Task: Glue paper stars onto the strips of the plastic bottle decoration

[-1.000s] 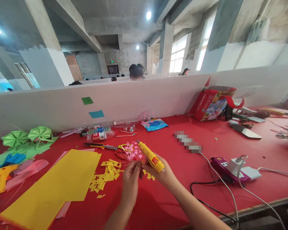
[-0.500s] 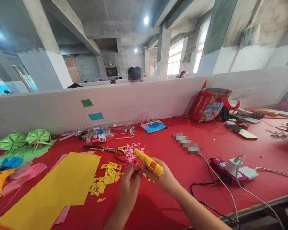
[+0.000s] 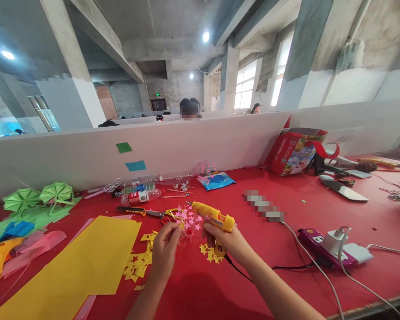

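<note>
At the far left, an orange-yellow glue gun lies beside crumpled pink paper. Behind it, two light green folded-paper umbrellas stand near the white partition. Next come large yellow paper sheets, laid over pink ones on the red tabletop. Just to the right of these sheets there are yellow paper scraps, some with star-shaped holes. Behind the scraps lie a pair of scissors and, farther back, a clear plastic bottle with a red label.

The left hand is above the tabletop, its thumb and forefinger brought close together; I cannot tell whether they pinch something small. Just beyond its fingertips is a cluster of pink stars, with a small red round piece at its near side.

The yellow hot-glue gun is in the right hand, which is closed around it. Its nozzle points leftwards, over the far side of the pink stars. Below the gun, loose yellow paper stars lie on the tabletop. Farther right are a purple power strip with white plugs and, behind it, a red shopping bag.
</note>
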The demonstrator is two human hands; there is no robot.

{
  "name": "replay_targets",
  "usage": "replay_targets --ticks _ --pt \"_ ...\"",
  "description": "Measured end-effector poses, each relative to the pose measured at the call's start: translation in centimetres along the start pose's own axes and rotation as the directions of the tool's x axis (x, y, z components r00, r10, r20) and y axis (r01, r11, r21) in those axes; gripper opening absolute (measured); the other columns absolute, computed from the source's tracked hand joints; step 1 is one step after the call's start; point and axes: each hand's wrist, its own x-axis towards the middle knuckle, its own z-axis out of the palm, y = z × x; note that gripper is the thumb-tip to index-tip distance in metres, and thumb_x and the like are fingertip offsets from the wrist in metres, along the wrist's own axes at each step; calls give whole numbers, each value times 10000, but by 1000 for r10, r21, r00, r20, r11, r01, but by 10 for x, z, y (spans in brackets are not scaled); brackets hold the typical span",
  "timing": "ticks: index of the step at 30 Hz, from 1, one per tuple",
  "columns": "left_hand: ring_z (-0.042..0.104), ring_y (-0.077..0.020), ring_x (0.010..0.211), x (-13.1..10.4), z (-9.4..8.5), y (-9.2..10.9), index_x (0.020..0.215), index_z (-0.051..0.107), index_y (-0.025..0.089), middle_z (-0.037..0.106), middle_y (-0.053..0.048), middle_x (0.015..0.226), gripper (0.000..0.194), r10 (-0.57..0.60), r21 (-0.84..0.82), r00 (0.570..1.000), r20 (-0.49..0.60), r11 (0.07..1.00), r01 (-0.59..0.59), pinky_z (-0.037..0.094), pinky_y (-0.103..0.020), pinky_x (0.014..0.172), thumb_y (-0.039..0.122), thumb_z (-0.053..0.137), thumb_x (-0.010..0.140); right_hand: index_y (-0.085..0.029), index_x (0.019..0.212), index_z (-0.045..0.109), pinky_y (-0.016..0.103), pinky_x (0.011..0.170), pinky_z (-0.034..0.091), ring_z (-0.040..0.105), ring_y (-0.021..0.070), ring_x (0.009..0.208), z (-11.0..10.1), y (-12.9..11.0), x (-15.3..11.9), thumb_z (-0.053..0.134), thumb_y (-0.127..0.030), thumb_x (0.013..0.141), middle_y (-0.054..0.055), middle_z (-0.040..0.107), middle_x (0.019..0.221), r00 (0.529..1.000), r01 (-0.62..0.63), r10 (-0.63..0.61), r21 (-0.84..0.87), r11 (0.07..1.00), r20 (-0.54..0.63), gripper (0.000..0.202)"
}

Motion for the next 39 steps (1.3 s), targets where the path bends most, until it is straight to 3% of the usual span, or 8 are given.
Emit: replay_targets --ticks 6,11,14,18,23,32,35,39 --pt "513 -212 1011 -7 16 2 628 634 183 577 -54 1085 198 -121 -197 956 268 964 178 419 -256 832 352 664 728 -204 735 565 277 672 496 590 161 740 12 -2 17 565 -596 749 27 612 749 982 156 -149 50 987 -119 392" --pt "510 -191 905 -15 30 -5 722 657 195 572 -43 911 165 -85 -240 905 418 950 200 421 -283 824 339 619 793 -213 832 582 253 555 455 535 144 633 24 -1 24 578 -623 731 1 557 688 971 220 -218 7 975 -101 423" --pt "477 -163 778 -15 30 -9 639 611 185 524 -24 792 222 -24 -211 932 362 972 107 408 -253 726 338 619 799 -206 833 577 235 472 392 458 117 515 21 -1 24 530 -609 779 -32 482 584 968 239 -241 -29 971 -76 410" --pt "450 -155 746 -17 23 -14 606 613 183 491 -17 755 268 -36 -193 976 216 978 79 391 -238 689 387 651 776 -213 876 527 265 660 446 520 148 717 9 -3 13 570 -498 809 -3 535 773 905 359 -381 -141 923 -188 296" --pt "438 -164 715 -27 18 -15 585 610 181 487 -20 702 343 -81 -207 987 142 972 110 391 -260 681 483 673 734 -210 821 515 275 682 445 538 158 747 2 -7 0 478 -259 911 34 565 808 719 516 -690 -599 612 -86 110" --pt "456 -169 712 -37 8 -15 560 619 185 501 -23 687 352 -55 -139 984 168 987 79 388 -264 691 488 660 735 -208 762 490 264 565 367 452 148 616 4 -21 -9 375 -153 924 26 540 698 616 541 -760 -813 218 206 207" --pt "448 -157 681 -39 8 -10 518 595 181 492 -20 679 384 -70 -108 981 178 990 90 387 -259 666 503 662 717 -223 649 404 263 498 276 353 124 528 3 -18 -10 352 -175 925 -12 452 614 693 546 -700 -760 354 173 285" --pt "441 -151 657 -42 9 -5 510 579 186 493 -16 685 384 -81 -30 980 183 996 88 384 -256 628 506 670 703 -221 595 334 238 488 285 338 107 520 7 -9 -12 422 -296 891 -32 400 593 903 365 -427 -460 809 -34 317"
